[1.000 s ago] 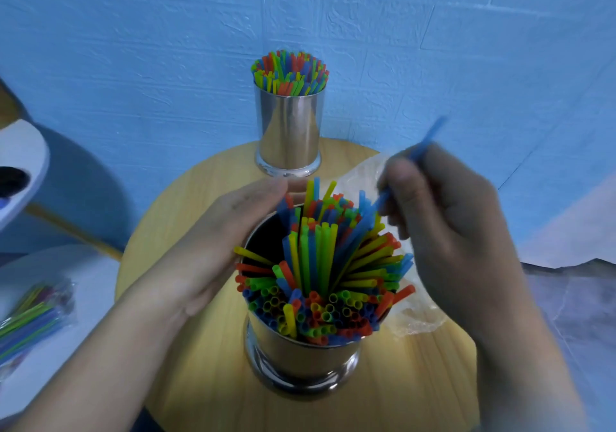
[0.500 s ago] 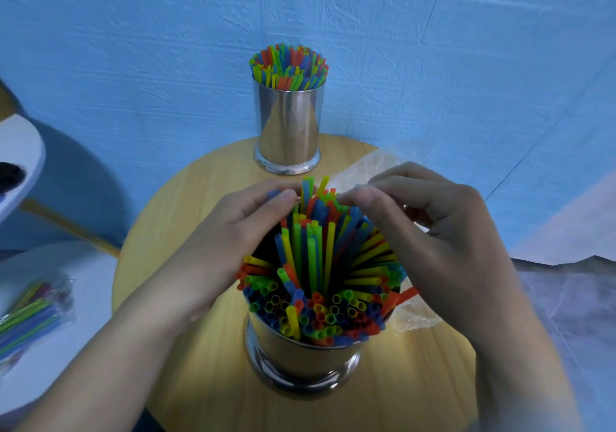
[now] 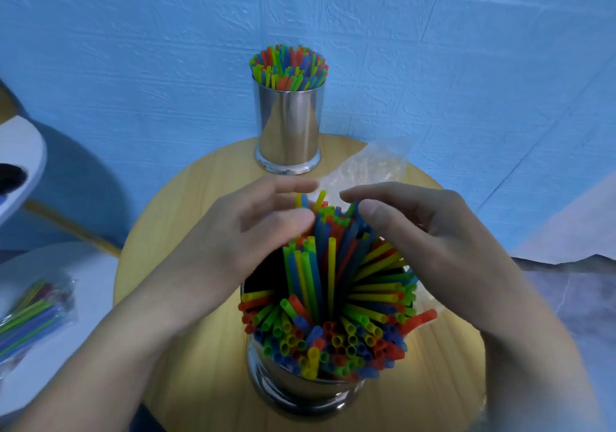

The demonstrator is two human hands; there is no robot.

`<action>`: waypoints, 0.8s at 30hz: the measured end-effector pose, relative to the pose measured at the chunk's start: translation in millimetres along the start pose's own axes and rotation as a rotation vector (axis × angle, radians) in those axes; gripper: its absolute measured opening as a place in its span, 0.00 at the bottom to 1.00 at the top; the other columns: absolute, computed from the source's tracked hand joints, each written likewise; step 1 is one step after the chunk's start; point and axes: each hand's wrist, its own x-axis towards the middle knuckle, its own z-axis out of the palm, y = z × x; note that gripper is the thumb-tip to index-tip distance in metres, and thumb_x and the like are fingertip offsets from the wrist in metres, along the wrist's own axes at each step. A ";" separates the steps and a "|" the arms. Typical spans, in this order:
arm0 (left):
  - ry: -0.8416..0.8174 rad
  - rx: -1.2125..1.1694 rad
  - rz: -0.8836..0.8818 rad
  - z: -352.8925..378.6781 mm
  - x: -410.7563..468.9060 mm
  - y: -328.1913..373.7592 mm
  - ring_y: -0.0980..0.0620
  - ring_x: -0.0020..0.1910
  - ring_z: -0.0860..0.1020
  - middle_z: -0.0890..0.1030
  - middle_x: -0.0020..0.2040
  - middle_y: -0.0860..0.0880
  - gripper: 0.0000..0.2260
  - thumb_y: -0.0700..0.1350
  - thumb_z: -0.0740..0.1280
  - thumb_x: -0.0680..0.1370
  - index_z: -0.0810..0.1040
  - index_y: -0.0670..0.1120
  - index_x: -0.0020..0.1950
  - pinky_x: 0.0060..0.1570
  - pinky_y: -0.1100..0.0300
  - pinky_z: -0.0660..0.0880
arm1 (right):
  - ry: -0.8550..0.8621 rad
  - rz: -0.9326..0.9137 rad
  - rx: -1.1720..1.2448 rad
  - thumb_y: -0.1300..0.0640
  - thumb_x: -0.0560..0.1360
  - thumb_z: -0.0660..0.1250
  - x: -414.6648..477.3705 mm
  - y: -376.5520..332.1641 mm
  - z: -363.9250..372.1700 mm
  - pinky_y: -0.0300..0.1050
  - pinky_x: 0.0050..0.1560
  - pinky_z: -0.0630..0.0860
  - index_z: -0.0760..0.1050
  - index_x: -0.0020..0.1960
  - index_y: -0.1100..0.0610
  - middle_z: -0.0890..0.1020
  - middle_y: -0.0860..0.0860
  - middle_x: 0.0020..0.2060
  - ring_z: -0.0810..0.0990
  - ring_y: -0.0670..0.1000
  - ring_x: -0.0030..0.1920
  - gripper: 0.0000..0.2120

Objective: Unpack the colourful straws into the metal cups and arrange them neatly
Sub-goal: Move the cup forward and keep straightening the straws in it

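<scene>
Head cam | step: you're tidying the straws (image 3: 333,315) fanning loosely in the near metal cup (image 3: 300,395) on the round table (image 3: 200,365) | left hand (image 3: 253,231) and right hand (image 3: 433,231) are cupping the far tips, fingers relaxed, pinching nothing | next: likely squeezing the fan upright, gently

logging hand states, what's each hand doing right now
Left hand: open, touching the straws in the near cup.
Right hand: open, resting on the same straws.
</scene>
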 end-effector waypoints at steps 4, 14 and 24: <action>-0.039 0.099 -0.021 4.3 4.8 4.6 0.61 0.54 0.83 0.84 0.55 0.61 0.17 0.64 0.69 0.71 0.80 0.66 0.60 0.56 0.56 0.78 | -0.014 0.003 0.093 0.47 0.81 0.63 -1.7 0.8 -2.2 0.29 0.52 0.75 0.85 0.56 0.44 0.86 0.36 0.49 0.83 0.37 0.54 0.12; 0.039 0.104 -0.005 12.2 7.6 6.1 0.61 0.51 0.83 0.85 0.50 0.61 0.12 0.60 0.69 0.73 0.82 0.63 0.56 0.50 0.61 0.77 | 0.030 -0.037 0.181 0.58 0.80 0.69 -0.6 6.4 -5.4 0.32 0.45 0.75 0.86 0.50 0.47 0.86 0.45 0.42 0.82 0.42 0.44 0.09; 0.102 0.173 0.121 12.0 5.0 10.5 0.65 0.60 0.78 0.82 0.58 0.65 0.18 0.59 0.71 0.72 0.78 0.65 0.61 0.57 0.64 0.74 | 0.081 -0.081 0.247 0.55 0.76 0.74 0.9 6.3 -4.1 0.34 0.41 0.74 0.84 0.45 0.50 0.84 0.45 0.38 0.79 0.44 0.39 0.01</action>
